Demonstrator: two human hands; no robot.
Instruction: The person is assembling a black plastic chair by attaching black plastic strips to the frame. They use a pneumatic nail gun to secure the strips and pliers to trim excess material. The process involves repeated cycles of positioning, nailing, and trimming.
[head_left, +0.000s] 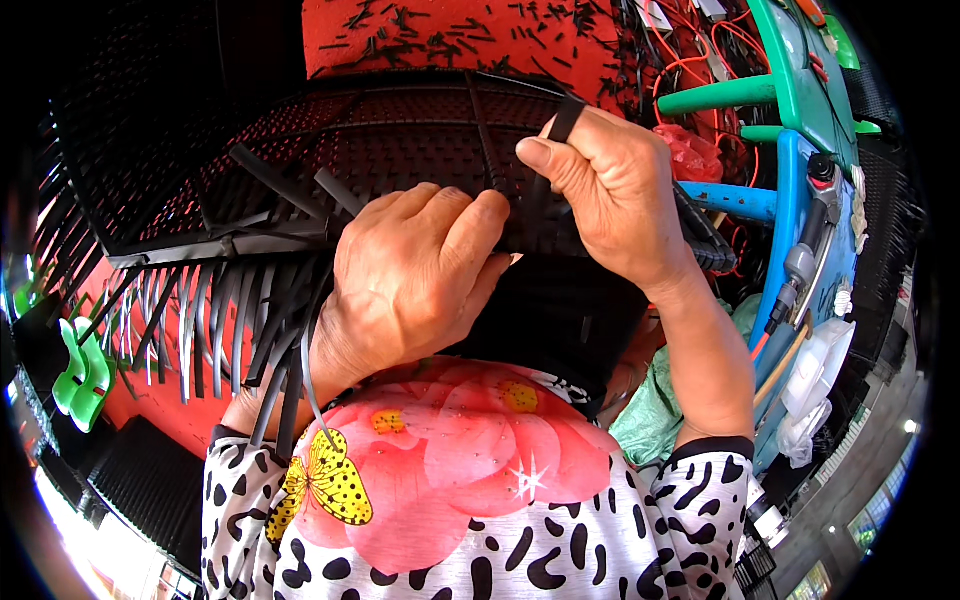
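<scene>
A black woven panel (385,155) with a stiff frame lies across my lap. My left hand (410,270) is closed over its near edge, knuckles up, and most of the fingertips are hidden. To its right, my right hand (620,195) is raised over the panel, pinching a flat black strip (567,119) between thumb and bent fingers. One end of that strip sticks up above the fist. Many loose black strips (215,320) hang from the near edge at the left, and a few stubs (280,180) stand up from the weave beside my left hand.
Black strip scraps litter a red surface (460,40) beyond the panel. At the right stand a green stool (790,75) and a blue stool (785,190) carrying a power tool (800,265). Red cords (690,60) tangle nearby. Light green plastic pieces (85,375) are at the left.
</scene>
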